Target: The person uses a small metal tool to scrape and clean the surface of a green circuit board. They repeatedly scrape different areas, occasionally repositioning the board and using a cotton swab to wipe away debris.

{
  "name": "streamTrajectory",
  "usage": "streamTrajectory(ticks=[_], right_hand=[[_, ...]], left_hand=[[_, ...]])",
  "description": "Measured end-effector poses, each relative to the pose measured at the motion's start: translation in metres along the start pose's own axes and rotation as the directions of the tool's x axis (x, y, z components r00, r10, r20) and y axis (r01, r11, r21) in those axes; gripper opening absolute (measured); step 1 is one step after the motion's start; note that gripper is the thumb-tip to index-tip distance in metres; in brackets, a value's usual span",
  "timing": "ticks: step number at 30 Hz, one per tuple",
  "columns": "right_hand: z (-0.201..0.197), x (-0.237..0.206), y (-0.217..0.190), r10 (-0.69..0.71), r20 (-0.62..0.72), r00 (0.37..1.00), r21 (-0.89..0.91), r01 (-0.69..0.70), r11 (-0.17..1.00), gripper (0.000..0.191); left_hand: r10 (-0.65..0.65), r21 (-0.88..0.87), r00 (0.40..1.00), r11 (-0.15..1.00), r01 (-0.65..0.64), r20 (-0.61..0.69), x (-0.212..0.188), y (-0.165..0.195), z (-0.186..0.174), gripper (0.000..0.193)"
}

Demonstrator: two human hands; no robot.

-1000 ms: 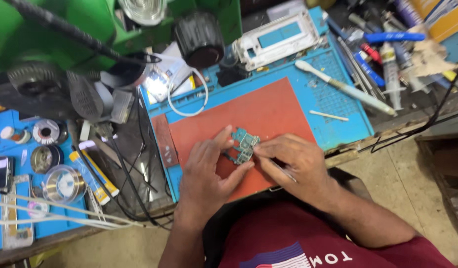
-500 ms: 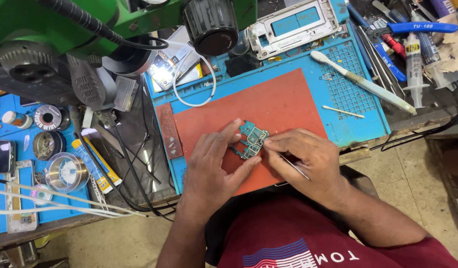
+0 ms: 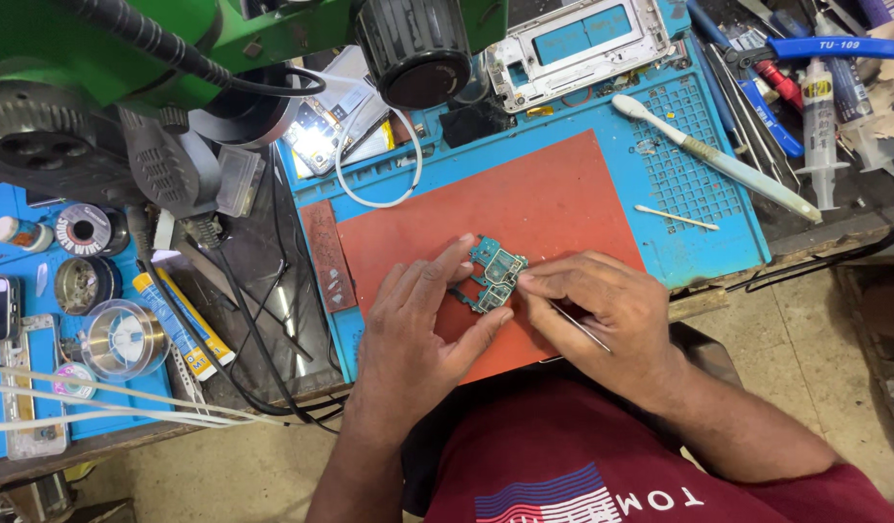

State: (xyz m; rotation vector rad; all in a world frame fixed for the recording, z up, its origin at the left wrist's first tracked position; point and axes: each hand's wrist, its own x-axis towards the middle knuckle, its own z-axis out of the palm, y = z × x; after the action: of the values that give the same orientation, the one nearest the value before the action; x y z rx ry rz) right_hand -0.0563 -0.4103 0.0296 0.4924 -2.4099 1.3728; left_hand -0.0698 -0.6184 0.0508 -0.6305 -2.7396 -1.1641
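A small teal circuit board (image 3: 493, 272) lies on the red mat (image 3: 524, 208) in front of me. My left hand (image 3: 418, 324) pinches the board's left edge between thumb and fingers. My right hand (image 3: 602, 310) presses its fingertips against the board's right edge and grips thin metal tweezers (image 3: 580, 326), whose shaft sticks out toward my body. The tweezer tip is hidden under the fingers.
The red mat sits on a blue work mat (image 3: 704, 184). A phone frame (image 3: 583, 44), a white-handled brush (image 3: 718, 160), blue cutters (image 3: 805, 48) and a syringe (image 3: 823, 126) lie at the back and right. A green microscope (image 3: 176, 68) overhangs the left. Glue tubes (image 3: 181, 324) and solder spools (image 3: 79, 228) sit left.
The view has shifted, so the mats and tools sit lower and more to the right. Both hands stay on the circuit board in nearly the same grip.
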Motion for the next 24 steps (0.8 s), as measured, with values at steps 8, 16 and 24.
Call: streamTrajectory(ticks=[8,16,24], right_hand=[[0.004,0.0014,-0.0043,0.016,0.003,1.0,-0.047,-0.016,0.999,0.017],[0.002,0.0017,-0.0038,-0.024,0.009,1.0,-0.037,0.025,0.999,0.017],[-0.0014,0.0019,-0.0025,-0.123,0.085,0.989,-0.021,0.125,0.992,0.018]], left_hand=[[-0.028,-0.006,1.0,1.0,0.028,0.014,-0.0023,-0.0032,-0.0034,0.072],[-0.009,-0.012,1.0,1.0,0.009,0.003,-0.002,-0.0012,-0.003,0.073],[-0.017,-0.013,1.0,1.0,0.017,0.01,-0.0028,-0.0002,-0.0018,0.073]])
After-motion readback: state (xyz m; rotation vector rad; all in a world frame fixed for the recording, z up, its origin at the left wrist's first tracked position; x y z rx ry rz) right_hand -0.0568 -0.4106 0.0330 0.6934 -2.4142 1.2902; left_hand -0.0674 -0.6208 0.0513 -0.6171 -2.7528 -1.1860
